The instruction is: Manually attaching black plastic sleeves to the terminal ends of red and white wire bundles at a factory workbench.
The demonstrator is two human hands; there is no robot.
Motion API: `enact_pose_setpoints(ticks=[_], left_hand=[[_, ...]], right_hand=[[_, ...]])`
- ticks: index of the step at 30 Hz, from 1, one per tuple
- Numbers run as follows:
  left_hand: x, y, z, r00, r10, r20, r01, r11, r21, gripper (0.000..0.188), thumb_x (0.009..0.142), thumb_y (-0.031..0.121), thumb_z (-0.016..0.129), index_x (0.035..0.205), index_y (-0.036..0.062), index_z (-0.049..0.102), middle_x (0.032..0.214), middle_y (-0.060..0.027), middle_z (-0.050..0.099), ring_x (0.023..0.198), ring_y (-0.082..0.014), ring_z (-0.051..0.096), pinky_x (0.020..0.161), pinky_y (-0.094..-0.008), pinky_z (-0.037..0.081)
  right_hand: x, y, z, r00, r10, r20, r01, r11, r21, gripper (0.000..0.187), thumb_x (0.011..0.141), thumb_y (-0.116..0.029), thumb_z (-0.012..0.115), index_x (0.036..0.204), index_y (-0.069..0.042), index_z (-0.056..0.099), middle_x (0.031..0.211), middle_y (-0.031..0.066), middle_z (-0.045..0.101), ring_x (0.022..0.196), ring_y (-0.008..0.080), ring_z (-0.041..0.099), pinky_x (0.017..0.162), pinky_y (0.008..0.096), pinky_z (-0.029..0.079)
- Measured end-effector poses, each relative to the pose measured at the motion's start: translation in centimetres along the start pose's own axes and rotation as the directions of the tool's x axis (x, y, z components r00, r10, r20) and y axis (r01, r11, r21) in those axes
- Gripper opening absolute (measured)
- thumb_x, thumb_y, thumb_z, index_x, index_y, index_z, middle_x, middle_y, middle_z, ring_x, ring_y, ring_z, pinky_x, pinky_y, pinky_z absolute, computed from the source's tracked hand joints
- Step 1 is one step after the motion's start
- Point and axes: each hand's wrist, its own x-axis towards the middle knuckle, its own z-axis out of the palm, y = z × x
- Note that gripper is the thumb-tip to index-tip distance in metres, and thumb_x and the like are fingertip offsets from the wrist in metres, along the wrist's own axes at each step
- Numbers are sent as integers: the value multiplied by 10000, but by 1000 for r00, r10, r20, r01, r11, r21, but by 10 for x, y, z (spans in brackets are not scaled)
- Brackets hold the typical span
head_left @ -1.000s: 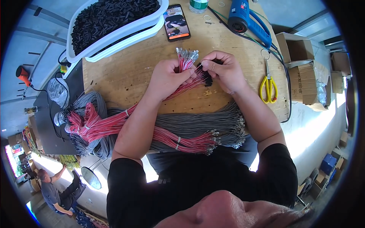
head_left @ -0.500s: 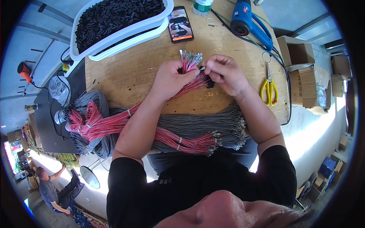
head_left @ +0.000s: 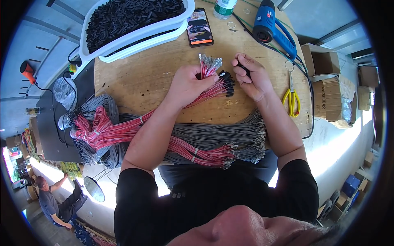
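Note:
My left hand [head_left: 189, 87] is closed around a bundle of thin red and pink wires [head_left: 205, 95]. Bare metal terminals [head_left: 211, 62] fan out above its thumb. Beside them, other wire ends of the bundle carry black sleeves [head_left: 228, 84] and point right. A short gap away, my right hand [head_left: 256, 80] is curled with black sleeves [head_left: 243, 70] between fingers and palm; how many is hidden. Nearer me lie more red wires [head_left: 205, 153] tied with white bands, on top of long grey wires [head_left: 217, 131] with metal ends.
A white tub [head_left: 189, 12] full of short black tubes stands at the back left. Next to it are a phone [head_left: 200, 30] and a bottle [head_left: 224, 9]. A blue heat gun [head_left: 266, 22] and yellow-handled scissors [head_left: 292, 102] lie right. Another person [head_left: 57, 201] sits far left.
My right hand has drawn away to the right from the wire ends and curled around black sleeves. My left hand keeps its hold on the bundle. The view has shifted slightly.

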Motion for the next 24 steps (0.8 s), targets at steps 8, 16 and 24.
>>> enact_pose_setpoints(ticks=[8, 16, 24], left_hand=[[0, 0, 0, 1000, -17, 2, 17, 999, 28, 104, 912, 82, 722, 910, -20, 704, 746, -17, 666, 668, -70, 587, 617, -235, 467], [1, -2, -1, 999, -30, 12, 29, 998, 52, 104, 914, 86, 718, 905, -17, 705, 740, -12, 661, 660, -65, 576, 610, -235, 461], [1, -4, -2, 1000, -20, 14, 19, 998, 65, 110, 915, 92, 720, 905, -16, 705, 735, -11, 658, 658, -64, 574, 607, -236, 460]], right_hand=[[-4, 3, 3, 998, -27, -61, 20, 994, -110, 241, 1034, -188, 576, 1140, 24, 617, 910, 81, 625, 612, 72, 453, 434, 170, 311], [-5, 0, 10, 999, 5, -51, -8, 999, -45, 281, 1029, -154, 475, 1183, 42, 606, 884, 68, 582, 641, 110, 467, 461, 196, 324], [-7, 4, 16, 1000, -13, -6, 11, 987, -160, 231, 1005, -90, 502, 1199, 15, 568, 896, 82, 606, 630, 101, 469, 459, 194, 325]])
